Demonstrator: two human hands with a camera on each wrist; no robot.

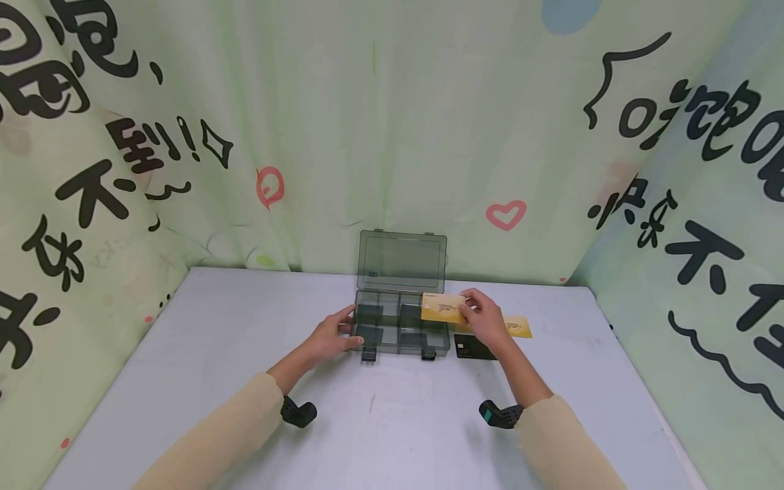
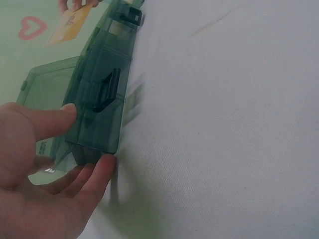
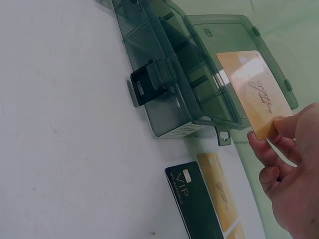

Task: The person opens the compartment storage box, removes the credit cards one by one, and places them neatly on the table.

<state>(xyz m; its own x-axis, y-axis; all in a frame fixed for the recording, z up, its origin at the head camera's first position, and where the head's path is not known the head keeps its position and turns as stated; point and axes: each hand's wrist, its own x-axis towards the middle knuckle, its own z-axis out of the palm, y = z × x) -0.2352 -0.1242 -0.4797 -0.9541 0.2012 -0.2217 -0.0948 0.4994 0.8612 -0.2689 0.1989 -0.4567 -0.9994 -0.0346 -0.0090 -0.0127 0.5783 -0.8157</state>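
A translucent dark grey-green compartment box (image 1: 392, 346) stands on the table with its lid (image 1: 401, 260) raised at the back. My left hand (image 1: 331, 335) grips its left end, thumb at the front and fingers along the side, as the left wrist view (image 2: 55, 174) shows from close by. Between thumb and fingers, my right hand (image 1: 485, 318) pinches one end of a gold VIP card (image 3: 256, 89) and holds it over the right part of the box. Dark pieces (image 1: 369, 314) show in several compartments.
Right of the box lie a black VIP card (image 3: 194, 199) and gold cards (image 3: 219, 191) beside it. Two black latches (image 1: 369, 354) hang at the box's front. Printed curtains (image 1: 392, 136) enclose the white table (image 1: 245, 306) at the back and sides.
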